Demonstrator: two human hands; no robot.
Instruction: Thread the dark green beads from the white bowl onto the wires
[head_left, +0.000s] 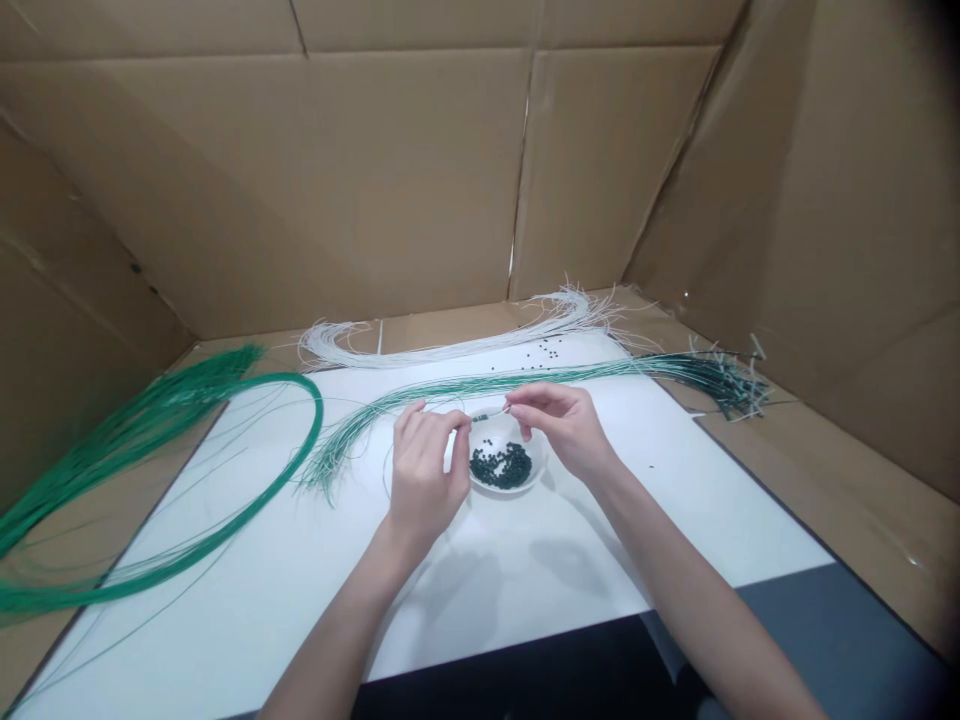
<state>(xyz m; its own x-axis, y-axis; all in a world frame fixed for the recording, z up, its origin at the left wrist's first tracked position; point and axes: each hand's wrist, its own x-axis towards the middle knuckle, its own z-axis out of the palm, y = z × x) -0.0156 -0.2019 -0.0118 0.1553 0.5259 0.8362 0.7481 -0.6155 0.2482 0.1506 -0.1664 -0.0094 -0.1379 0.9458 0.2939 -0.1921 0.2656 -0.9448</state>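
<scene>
Thumb and fingers pinched, my left hand holds one end of a thin strand at the left side of the bowl. Several small dark green beads sit on this strand between my hands. My right hand pinches the strand's other side, where a short whitish stretch shows at the fingertips. Both hands are raised over the rim of a white bowl. Inside it lies a heap of dark green beads. Whether the whitish stretch is thread or wire is too small to tell.
Behind the bowl lies a bundle of green strands, its right end dark with beads and pale tips. A white strand bundle curves farther back. Large green coils spread at left. Loose beads dot the white sheet. Cardboard walls enclose the table.
</scene>
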